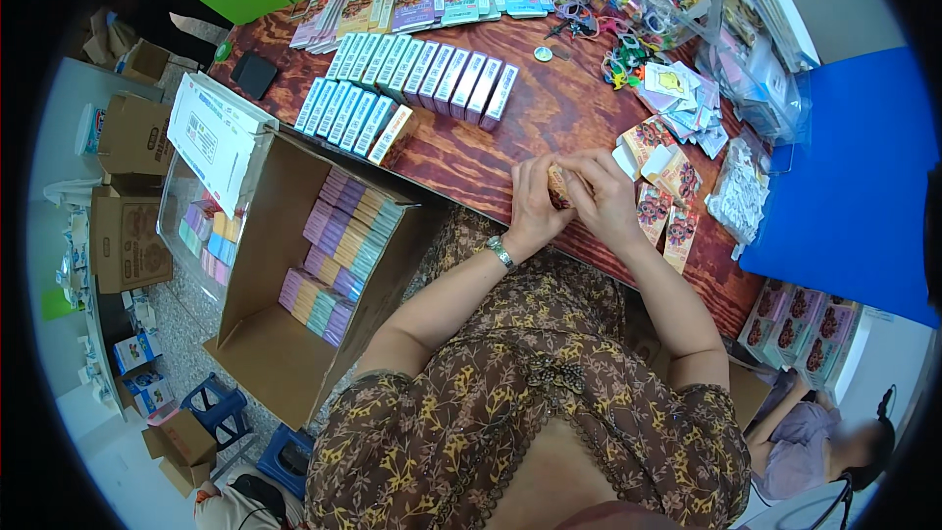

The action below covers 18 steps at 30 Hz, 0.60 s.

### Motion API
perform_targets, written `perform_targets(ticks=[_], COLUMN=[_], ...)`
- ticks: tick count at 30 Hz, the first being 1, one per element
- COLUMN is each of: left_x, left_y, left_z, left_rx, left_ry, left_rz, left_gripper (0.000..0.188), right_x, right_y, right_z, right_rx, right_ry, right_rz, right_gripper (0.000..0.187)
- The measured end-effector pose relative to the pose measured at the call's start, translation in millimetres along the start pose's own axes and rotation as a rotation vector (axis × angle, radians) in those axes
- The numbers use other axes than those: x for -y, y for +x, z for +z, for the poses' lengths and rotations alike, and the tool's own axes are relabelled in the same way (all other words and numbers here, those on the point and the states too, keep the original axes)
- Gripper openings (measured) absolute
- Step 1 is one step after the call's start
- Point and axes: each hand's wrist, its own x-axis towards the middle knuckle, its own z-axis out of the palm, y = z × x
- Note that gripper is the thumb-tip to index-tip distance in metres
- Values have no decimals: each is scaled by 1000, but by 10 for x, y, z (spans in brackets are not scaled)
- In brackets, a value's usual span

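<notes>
A small orange carton (560, 186) sits between a worker's bare hands at the near edge of a red-brown, wood-patterned table (461, 152). The left hand (533, 204) curls round one side; the right hand (606, 201) bends over the other, fingers drawn in and seemingly pinching the carton. Exactly which fingertips bear on it cannot be told. By its look it is thin printed card: light, springy rather than stiff, slightly slick and easily creased. The edges and corners promise the safest hold; a hard squeeze mid-panel could dent it.

From the hands, loose orange cartons (659, 206) lie at three o'clock, with a crumpled white bag (738, 191) beyond. A clear tub (714, 2) of colorful trinkets stands toward one o'clock, and rows of slim boxes (417, 79) stand at ten. An open cardboard box (265, 334), partly filled with pastel packs (334, 250), gapes between eight and nine. Blue stools (216, 407) rest on the speckled floor at eight; another person (800, 447) sits between four and five.
</notes>
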Motion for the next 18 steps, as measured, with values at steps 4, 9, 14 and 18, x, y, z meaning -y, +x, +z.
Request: perform_targets(ticks=[4, 9, 14, 18], left_x=[7, -49, -79, -133], left_y=[-14, 26, 78, 81], left_z=[-1, -58, -79, -48], left_rx=[24, 41, 39, 4], left_ry=[-12, -7, 20, 47], left_rz=[-25, -2, -29, -42], left_gripper=[78, 78, 72, 64], right_x=[-1, -7, 35, 54], right_y=[9, 0, -28, -91], right_z=[-19, -48, 21, 206], right_rx=[23, 53, 14, -91], right_ry=[-3, -50, -83, -101], right_rz=[7, -34, -101, -136], right_gripper=[20, 25, 27, 34])
